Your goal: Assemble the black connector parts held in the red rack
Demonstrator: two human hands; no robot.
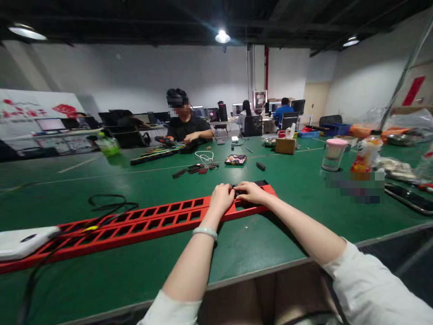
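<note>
Two hands on long red slotted tray (152, 221) | left hand (221, 198) grip clenched | right hand (252, 192) grip unclear

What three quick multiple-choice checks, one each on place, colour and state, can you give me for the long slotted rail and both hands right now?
1. Where on the slotted rail do the hands rest?
A. At its right end
B. At its left end
C. Off it, on the table

2. What colour is the rail?
A. Blue
B. Red
C. Yellow

3. How are the left hand and right hand placed?
A. Both lifted clear of the rail
B. One holds the pink-lidded jar
C. Both down on the rail, side by side

Answers:
1 A, both hands sit at the rail's right end, near a small black part there.
2 B, the rail shows red against the green table.
3 C, both hands press on the rail together; the pink-lidded jar stands untouched further right.
</note>
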